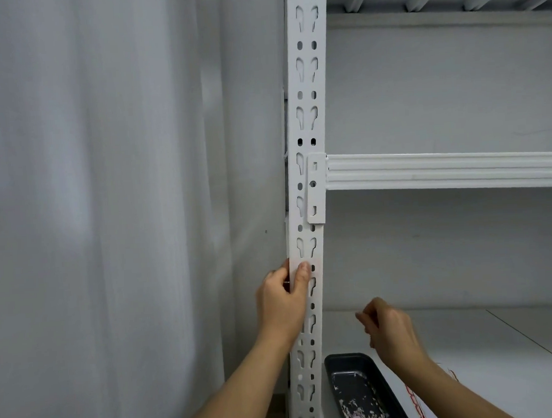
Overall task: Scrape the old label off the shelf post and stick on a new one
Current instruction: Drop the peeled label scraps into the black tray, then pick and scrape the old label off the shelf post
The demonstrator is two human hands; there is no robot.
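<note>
A white slotted shelf post [308, 117] runs top to bottom through the middle of the view. My left hand [284, 299] grips the post from the left side, thumb pressed on its front face. A faint pinkish trace of label [316, 269] shows on the post just right of the thumb. My right hand [391, 330] hovers to the right of the post above the shelf, fingers curled and pinched together; whether anything small is between them I cannot tell.
A dark tray [383, 385] with pink and white scrapings sits on the lower white shelf [499, 350] beside the post. Red-printed material [415, 396] lies under my right forearm. A white beam [442, 171] crosses at mid height. Grey curtain [109, 217] hangs left.
</note>
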